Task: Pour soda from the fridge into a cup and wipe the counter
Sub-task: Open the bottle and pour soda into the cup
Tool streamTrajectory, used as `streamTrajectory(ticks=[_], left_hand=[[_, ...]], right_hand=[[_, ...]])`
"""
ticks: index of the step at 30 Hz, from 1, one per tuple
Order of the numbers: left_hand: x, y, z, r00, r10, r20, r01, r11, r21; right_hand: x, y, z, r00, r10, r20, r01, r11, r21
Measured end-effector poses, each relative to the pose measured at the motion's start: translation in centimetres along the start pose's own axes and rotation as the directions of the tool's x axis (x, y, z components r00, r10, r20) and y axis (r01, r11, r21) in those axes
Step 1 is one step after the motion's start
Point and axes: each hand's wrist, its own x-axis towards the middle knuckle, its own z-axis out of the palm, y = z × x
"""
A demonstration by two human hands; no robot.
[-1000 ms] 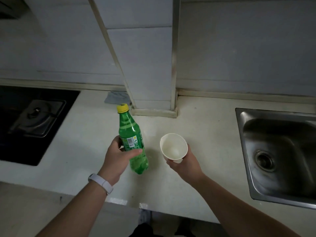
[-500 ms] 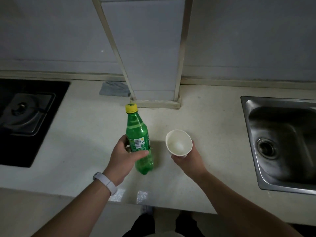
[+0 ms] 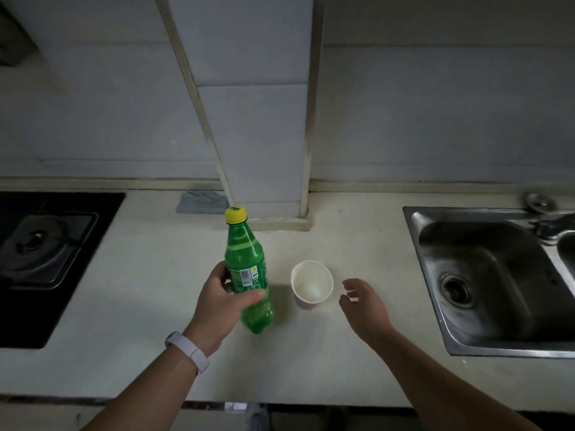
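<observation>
A green soda bottle (image 3: 247, 262) with a yellow cap stands upright near the middle of the pale counter (image 3: 155, 353), cap on. My left hand (image 3: 222, 301) is wrapped around its lower half. Just right of it a white paper cup (image 3: 312, 283) stands on the counter, showing nothing but its white inside. My right hand (image 3: 362, 306) hovers a short way right of the cup, fingers apart, not touching it. A grey cloth (image 3: 200, 202) lies at the back of the counter by the wall.
A black gas hob (image 3: 46, 253) fills the left side. A steel sink (image 3: 491, 281) is set into the counter on the right. A tiled pillar (image 3: 264, 144) juts out at the back behind the bottle. The counter's front edge runs below my arms.
My right hand has set the cup on the counter and let go, drawing away to the right. My left hand still holds the bottle in about the same spot.
</observation>
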Motion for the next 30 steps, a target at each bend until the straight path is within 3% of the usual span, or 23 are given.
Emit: streamTrajectory(ticks=[10,17,23,30], left_hand=[[-0.3,2.8,-0.2,0.99,0.142,0.001,-0.142,0.988,0.067],[-0.3,3.7,-0.8,0.977,0.212,0.01,-0.21,0.96,0.187],[-0.9,4.9,-1.6,0.972,0.233,0.014,-0.228,0.933,0.278],[-0.7,5.8,-2.6,0.942,0.336,0.016,-0.302,0.823,0.481]], right_hand=[[-0.3,-10.6,-7.0,0.988,-0.148,-0.041,0.151,0.985,0.083],[-2.4,-20.6,-8.5,0.913,-0.406,0.036,0.399,0.908,0.126],[-3.5,-24.8,-7.9,0.892,-0.443,0.091,0.449,0.843,-0.298],[-3.6,-26.6,-7.1,0.924,-0.369,0.1,0.37,0.799,-0.474]])
